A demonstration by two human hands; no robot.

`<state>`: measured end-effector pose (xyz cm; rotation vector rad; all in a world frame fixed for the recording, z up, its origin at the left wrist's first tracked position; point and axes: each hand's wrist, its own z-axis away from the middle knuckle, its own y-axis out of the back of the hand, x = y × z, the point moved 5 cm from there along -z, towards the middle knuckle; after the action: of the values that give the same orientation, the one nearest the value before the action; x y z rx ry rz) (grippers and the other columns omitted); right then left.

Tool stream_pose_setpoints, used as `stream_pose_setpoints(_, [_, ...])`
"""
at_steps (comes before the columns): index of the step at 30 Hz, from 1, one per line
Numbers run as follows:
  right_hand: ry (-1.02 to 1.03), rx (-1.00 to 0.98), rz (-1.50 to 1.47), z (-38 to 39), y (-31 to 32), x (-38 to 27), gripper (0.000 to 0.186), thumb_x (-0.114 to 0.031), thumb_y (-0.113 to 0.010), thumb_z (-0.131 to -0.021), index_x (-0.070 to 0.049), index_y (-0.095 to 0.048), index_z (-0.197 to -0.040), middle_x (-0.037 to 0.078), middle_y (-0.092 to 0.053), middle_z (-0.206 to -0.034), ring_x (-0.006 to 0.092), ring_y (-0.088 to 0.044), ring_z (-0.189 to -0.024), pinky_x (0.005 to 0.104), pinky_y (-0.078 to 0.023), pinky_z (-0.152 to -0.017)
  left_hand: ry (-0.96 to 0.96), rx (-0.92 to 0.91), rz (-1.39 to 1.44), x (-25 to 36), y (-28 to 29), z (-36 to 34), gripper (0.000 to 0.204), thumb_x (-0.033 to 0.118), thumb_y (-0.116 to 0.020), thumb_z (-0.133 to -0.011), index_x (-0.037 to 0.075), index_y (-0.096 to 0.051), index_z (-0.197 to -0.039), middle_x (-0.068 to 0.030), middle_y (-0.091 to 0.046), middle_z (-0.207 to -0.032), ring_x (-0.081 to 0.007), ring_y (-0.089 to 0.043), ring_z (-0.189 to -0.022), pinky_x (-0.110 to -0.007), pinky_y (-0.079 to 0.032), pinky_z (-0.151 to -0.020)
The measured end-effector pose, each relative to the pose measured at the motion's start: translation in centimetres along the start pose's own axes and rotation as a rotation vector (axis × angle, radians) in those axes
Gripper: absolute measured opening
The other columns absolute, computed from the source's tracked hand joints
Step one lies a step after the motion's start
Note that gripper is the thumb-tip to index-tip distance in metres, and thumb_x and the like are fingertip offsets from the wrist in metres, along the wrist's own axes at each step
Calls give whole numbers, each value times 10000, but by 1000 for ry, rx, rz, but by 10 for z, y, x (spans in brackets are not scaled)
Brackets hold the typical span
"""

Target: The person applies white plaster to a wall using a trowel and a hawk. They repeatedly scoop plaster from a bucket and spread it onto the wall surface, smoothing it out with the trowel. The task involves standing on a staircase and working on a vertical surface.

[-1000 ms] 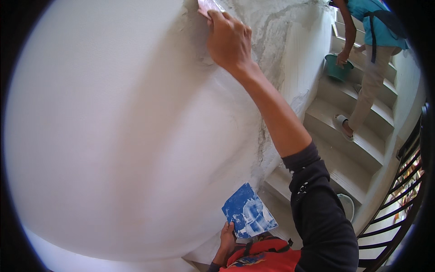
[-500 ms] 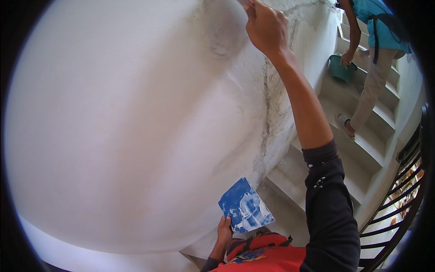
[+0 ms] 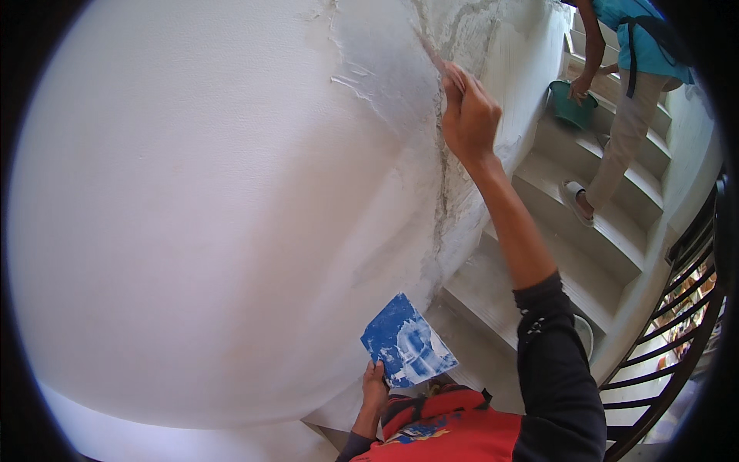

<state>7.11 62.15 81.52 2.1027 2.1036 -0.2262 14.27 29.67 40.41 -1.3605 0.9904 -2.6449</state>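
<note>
My right hand point(image 3: 471, 123) is raised to the wall, its fingers wrapped round a putty knife point(image 3: 433, 54) seen nearly edge-on. To the left of the blade lies a smooth, wet-looking grey patch of putty point(image 3: 377, 61) with a ragged ridge along its left edge. A rough crack point(image 3: 442, 185) runs down the wall corner below my right hand. Low in front of my body, my left hand point(image 3: 374, 389) grips the lower left edge of a blue flat board point(image 3: 391, 327). White putty is smeared over the board's right half. The white wall point(image 3: 192, 200) fills the left side.
Concrete stairs point(image 3: 539, 165) climb at the right. On them a person in a teal top point(image 3: 616, 11) bends over, a hand on a green bucket point(image 3: 571, 108). A dark metal railing point(image 3: 654, 362) curves along the lower right. A pale round rim point(image 3: 585, 336) shows beside my right sleeve.
My right hand with the putty knife has come down and slightly right, baring more of the grey patch. The board has shifted slightly up and left in the picture.
</note>
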Motion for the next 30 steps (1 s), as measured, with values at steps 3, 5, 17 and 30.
stream_pose_setpoints(3, [23, -135, 166, 26, -37, 7, 266, -34, -535, -769, -70, -580, -1029, 108, -626, -836, 297, -601, -740, 391, -479, -616, -13, -10, 15, -8, 6, -6, 279, 163, -372, -965, 15, -439, -1191, -74, -560, -1103, -171, -564, -983, -324, -457, -871])
stream_pose_setpoints(5, [51, -80, 50, 59, -33, -23, 274, -24, -546, -753, -51, -573, -1024, 112, -618, -856, 299, -601, -747, 388, -486, -623, -32, -5, 0, -2, 0, -5, 274, 161, -371, -965, 18, -443, -1188, -74, -560, -1104, -171, -565, -982, -324, -459, -869])
stream_pose_setpoints(17, [-158, -74, 116, 38, -33, -14, 187, -36, -553, -805, -10, -589, -986, 146, -624, -835, 287, -609, -738, 376, -483, -575, 23, 23, -2, 8, -5, 3, 264, 160, -385, -961, 17, -454, -1172, -71, -563, -1080, -162, -557, -975, -312, -449, -864])
stream_pose_setpoints(30, [55, 73, -135, -16, 25, -55, 191, -89, -588, -820, -11, -608, -994, 139, -627, -725, 290, -613, -623, 368, -474, -562, -19, 73, 1, -2, -2, 1, 307, 149, -376, -961, 4, -422, -1227, -90, -544, -1122, -194, -548, -1014, -349, -448, -893])
